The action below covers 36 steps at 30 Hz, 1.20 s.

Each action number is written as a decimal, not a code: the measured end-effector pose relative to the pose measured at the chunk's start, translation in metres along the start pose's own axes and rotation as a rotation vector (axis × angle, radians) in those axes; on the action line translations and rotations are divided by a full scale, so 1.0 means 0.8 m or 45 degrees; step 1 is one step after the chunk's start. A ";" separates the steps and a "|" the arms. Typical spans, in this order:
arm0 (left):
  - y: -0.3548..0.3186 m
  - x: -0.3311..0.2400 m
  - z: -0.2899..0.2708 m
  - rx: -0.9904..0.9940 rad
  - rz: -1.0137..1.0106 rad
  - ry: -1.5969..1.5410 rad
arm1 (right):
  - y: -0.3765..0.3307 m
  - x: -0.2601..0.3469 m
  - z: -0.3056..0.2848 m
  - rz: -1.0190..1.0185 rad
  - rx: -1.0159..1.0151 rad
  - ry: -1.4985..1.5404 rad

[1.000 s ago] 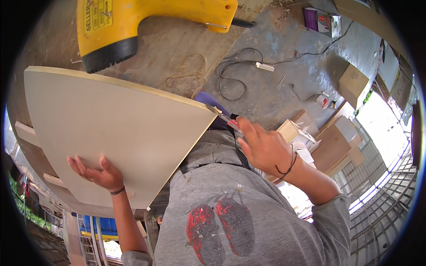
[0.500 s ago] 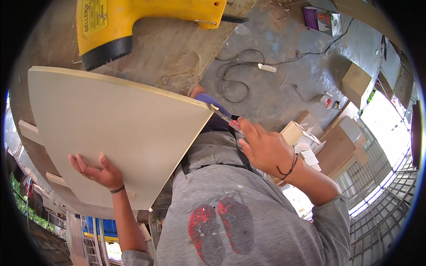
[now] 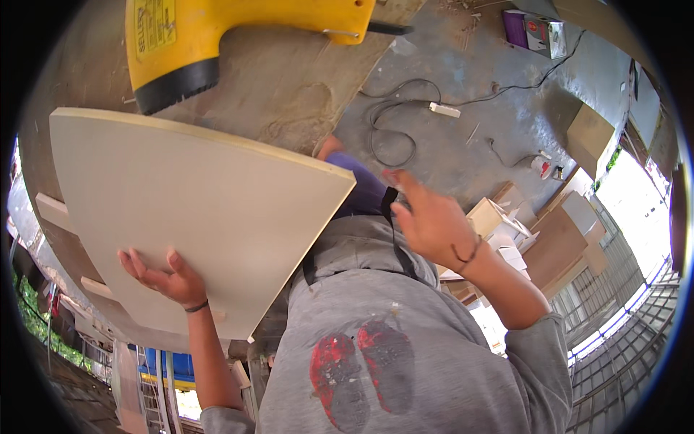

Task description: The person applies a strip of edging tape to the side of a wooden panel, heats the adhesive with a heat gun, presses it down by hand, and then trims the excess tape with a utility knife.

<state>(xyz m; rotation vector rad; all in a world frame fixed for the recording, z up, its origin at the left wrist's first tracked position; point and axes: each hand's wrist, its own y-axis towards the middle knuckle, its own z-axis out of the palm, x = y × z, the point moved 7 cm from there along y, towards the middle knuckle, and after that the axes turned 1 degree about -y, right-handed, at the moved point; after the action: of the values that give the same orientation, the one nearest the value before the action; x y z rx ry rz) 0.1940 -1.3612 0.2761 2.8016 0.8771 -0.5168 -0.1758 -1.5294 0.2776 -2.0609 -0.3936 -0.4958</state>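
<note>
A large pale board [image 3: 210,195] with a curved, light-coloured edge lies across a wooden surface in front of me, one corner pointing toward my waist. My left hand [image 3: 165,278] is spread open on top of the board, palm side against it. Off the board's right corner, my right hand [image 3: 434,220] is closed round a utility knife with a red handle [image 3: 391,176]. Only a bit of red shows past the fingers; the blade is blurred and cannot be made out. A gap separates this hand from the board.
A yellow pistol-shaped power tool [image 3: 289,16] with a black end rests beyond the board on a brown work surface [image 3: 275,79]. On the floor are a dark cable with a white socket block [image 3: 444,110], a purple box [image 3: 515,27] and cut wooden panels [image 3: 553,246].
My right hand has drawn the knife back from the board's corner, where its blade was touching. A small sliver at that corner no longer shows. My left hand stays on the board.
</note>
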 end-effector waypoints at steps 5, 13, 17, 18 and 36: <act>0.000 -0.004 -0.003 -0.011 0.012 -0.060 | -0.029 0.038 -0.041 0.042 0.067 0.024; 0.001 -0.006 -0.003 0.005 0.041 -0.021 | -0.032 0.058 -0.040 0.076 0.159 -0.033; 0.002 -0.009 -0.004 0.001 0.058 -0.005 | -0.034 0.059 -0.040 0.098 0.164 -0.059; 0.003 -0.009 -0.003 -0.005 0.065 -0.006 | -0.035 0.061 -0.041 0.088 0.151 -0.084; 0.004 -0.006 -0.002 -0.010 0.101 0.089 | -0.034 0.074 -0.048 0.084 0.182 -0.214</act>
<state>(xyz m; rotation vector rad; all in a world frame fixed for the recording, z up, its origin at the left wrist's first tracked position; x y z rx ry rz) 0.1925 -1.3659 0.2794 2.8492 0.7751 -0.4056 -0.1443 -1.5443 0.3451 -1.9758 -0.4455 -0.2479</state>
